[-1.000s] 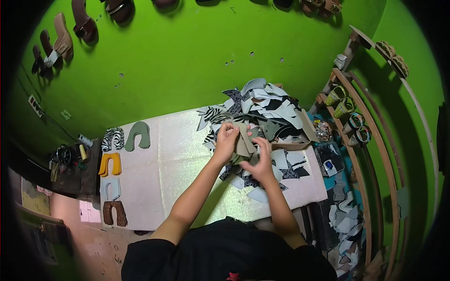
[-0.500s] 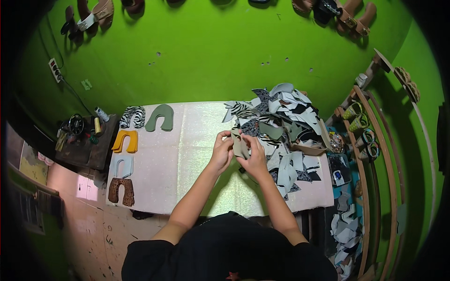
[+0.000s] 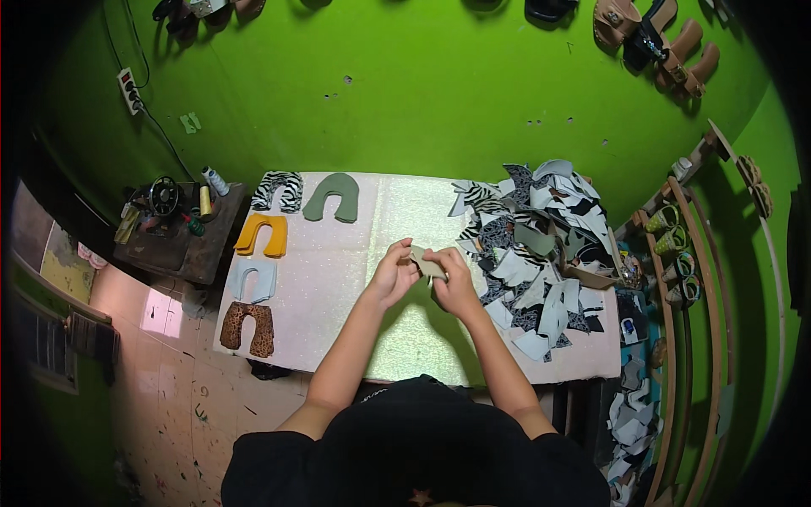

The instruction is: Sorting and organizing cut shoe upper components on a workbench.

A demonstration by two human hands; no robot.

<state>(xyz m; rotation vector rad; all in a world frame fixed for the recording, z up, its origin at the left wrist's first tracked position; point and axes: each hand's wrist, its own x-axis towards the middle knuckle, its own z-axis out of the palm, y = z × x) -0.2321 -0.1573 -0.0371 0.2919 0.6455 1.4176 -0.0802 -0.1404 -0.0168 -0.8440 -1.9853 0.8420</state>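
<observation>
Over the middle of the table, my left hand (image 3: 394,272) pinches the upper left edge of a small beige-grey piece of material (image 3: 430,264). My right hand (image 3: 454,285) grips the same piece from its right side, so both hands are closed on it. Part of the piece is hidden behind the fingers. Close to my right hand lies a heap of cut scraps (image 3: 524,253) in white, black, zebra print and green. Arch-shaped pieces lie at the table's left: zebra (image 3: 279,191), green (image 3: 332,196), yellow (image 3: 263,234), pale blue (image 3: 252,279) and leopard print (image 3: 246,328).
The table (image 3: 338,253) has a pale, shiny cover. At left stands a dark bench (image 3: 173,253) with thread spools. A wooden rack (image 3: 718,296) with footwear is on the right. More scraps (image 3: 634,422) lie low beside the table's right end. Sandals hang on the green wall.
The view has shifted, so the table and wall appear farther right. Both hands still hold the beige-grey piece, which is now turned and tilted differently and hangs farther from the scrap heap.
</observation>
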